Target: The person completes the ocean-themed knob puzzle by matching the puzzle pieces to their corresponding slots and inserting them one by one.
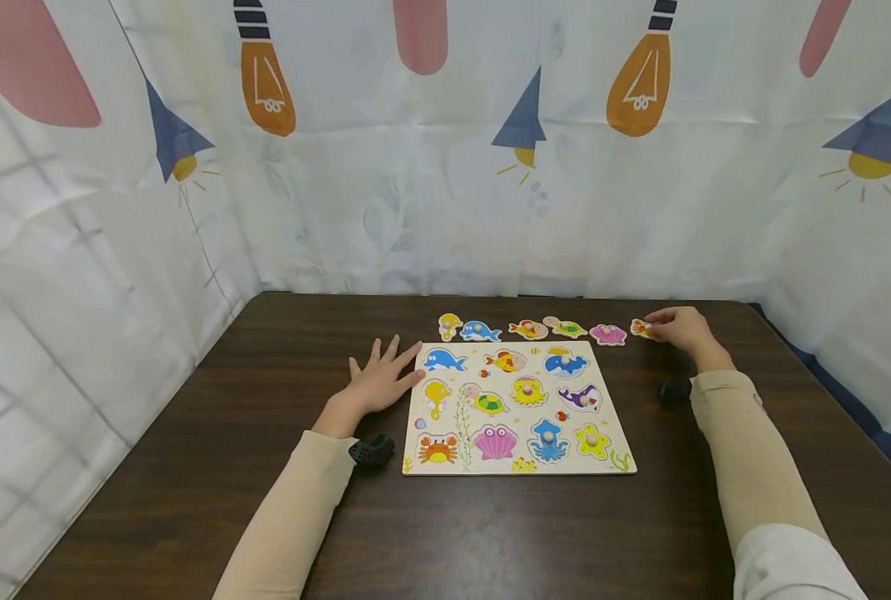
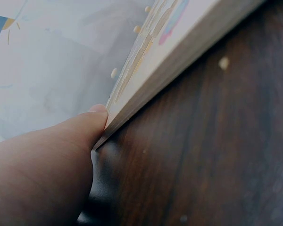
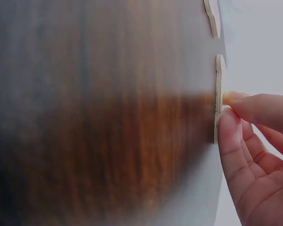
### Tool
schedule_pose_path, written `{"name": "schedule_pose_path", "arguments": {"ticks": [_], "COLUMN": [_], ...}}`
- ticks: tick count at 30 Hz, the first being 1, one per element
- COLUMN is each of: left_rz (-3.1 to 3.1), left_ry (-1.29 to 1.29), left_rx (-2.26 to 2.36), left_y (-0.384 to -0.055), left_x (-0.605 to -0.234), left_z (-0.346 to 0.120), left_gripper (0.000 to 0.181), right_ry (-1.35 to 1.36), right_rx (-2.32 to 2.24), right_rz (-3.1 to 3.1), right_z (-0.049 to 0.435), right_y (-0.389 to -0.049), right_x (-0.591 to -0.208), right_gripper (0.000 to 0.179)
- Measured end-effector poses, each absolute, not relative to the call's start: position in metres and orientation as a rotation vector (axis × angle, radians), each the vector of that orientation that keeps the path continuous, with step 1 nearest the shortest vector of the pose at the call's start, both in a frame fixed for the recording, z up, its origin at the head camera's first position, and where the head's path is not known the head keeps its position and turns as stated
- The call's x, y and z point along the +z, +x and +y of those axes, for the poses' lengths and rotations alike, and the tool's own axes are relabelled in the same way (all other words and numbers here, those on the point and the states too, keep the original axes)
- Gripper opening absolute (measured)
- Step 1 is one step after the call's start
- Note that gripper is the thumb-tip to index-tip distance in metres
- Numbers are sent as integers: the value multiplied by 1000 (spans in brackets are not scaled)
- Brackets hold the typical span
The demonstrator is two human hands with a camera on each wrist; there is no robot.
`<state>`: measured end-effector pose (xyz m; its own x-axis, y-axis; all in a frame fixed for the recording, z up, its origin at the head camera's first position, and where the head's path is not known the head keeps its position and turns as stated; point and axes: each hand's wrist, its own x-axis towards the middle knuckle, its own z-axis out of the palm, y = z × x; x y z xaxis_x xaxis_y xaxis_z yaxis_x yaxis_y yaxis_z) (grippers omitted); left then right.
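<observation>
My right hand (image 1: 683, 328) is at the far right of the table, pinching a crab puzzle piece (image 1: 641, 329) between thumb and fingertips. In the right wrist view the thumb and index finger meet at the knob of that thin wooden piece (image 3: 219, 99), which stands close over the table. My left hand (image 1: 376, 383) lies with fingers spread at the left edge of a wooden sea-animal puzzle board (image 1: 520, 462). Its thumb (image 2: 98, 109) touches the board's corner in the left wrist view. Knobbed pieces such as the squid (image 1: 548, 442) and starfish (image 1: 592, 441) sit in the board.
Behind the board runs a row of loose pieces: seahorse (image 1: 449, 325), blue whale (image 1: 480, 332), fish (image 1: 528, 330), turtle (image 1: 567, 327) and pink shell (image 1: 608, 335). The dark wooden table (image 1: 535, 542) meets a patterned curtain (image 1: 445, 225) at its back edge.
</observation>
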<state>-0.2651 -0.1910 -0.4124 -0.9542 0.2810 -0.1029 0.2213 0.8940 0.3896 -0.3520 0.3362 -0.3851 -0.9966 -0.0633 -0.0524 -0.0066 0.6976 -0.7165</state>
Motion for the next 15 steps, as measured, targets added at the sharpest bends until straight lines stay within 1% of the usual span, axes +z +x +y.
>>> {"name": "schedule_pose_path", "arguments": {"ticks": [7, 15], "left_rz": [2910, 2907], "left_ry": [386, 393], "left_rx": [556, 558], "left_y": [-266, -265], "left_x": [-412, -411], "left_z": [-192, -191], "left_gripper": [70, 69], "right_ry": [-41, -91], "right_rx": [-1104, -927], "right_rz": [2853, 2931], "right_z": [336, 331], "right_y": [-355, -355], "right_x": [-383, -380], "right_gripper": [35, 28]}}
